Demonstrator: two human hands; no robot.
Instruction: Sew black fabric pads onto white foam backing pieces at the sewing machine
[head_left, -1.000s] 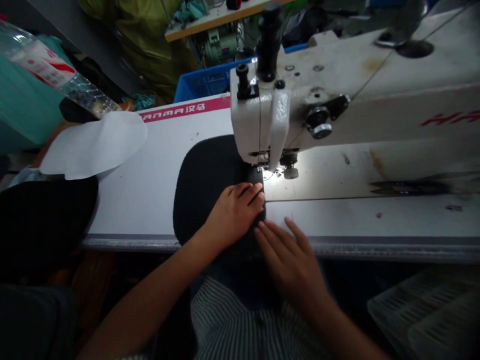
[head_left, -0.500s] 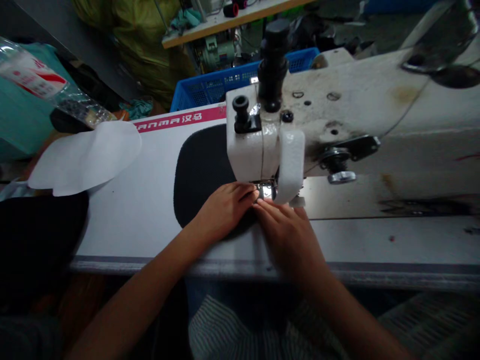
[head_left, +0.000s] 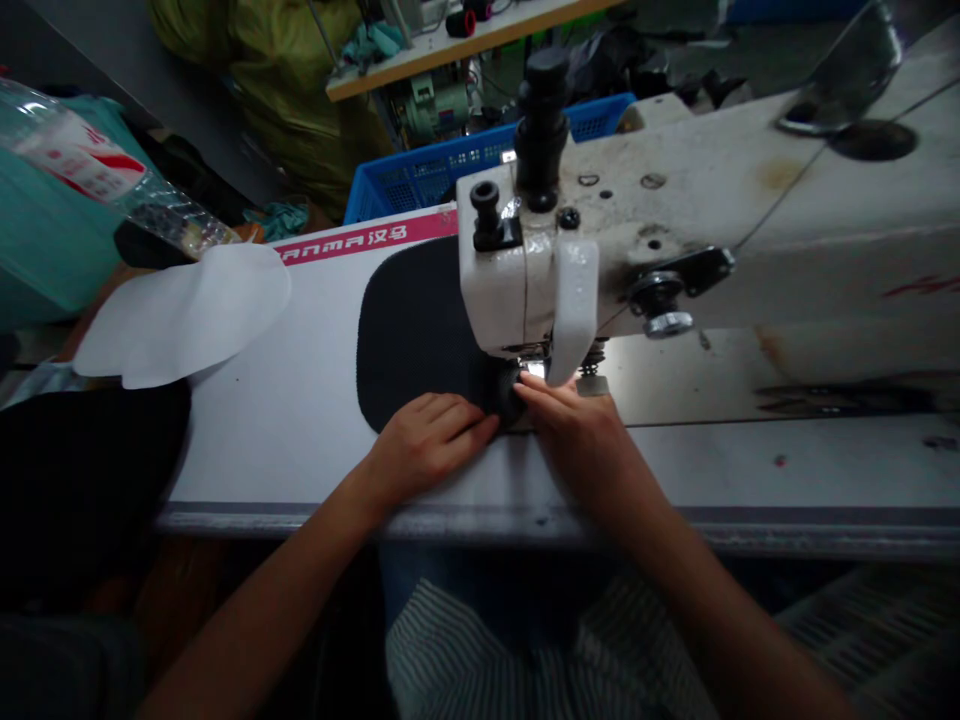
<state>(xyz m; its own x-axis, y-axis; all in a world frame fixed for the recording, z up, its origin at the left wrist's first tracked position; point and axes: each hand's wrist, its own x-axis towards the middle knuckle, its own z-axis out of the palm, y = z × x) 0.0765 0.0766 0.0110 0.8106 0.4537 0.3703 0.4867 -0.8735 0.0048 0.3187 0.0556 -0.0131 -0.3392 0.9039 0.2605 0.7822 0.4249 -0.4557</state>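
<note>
A black fabric piece (head_left: pixel 412 330) with rounded corners lies on the white sewing table, its right part under the head of a white sewing machine (head_left: pixel 499 300). My left hand (head_left: pixel 431 440) is at the fabric's near edge, fingers bent together and thumb along the rim, closed on it. Close to the lit needle area, my right hand (head_left: pixel 581 425) has its fingertips pressed together on the fabric's right edge. The machine's white lever (head_left: pixel 576 310) partly covers those fingers. The needle itself is hidden.
White cut pieces (head_left: pixel 187 315) lie at the left of the table, near a clear plastic bottle (head_left: pixel 97 165). Black material (head_left: pixel 82 460) hangs over the left end. Behind the machine stands a blue crate (head_left: pixel 420 180). A thread spans the machine's arm.
My left hand has slid down and left, away from the needle area, uncovering the fabric there. My right fingertips stay near the needle. The view has shifted slightly.
</note>
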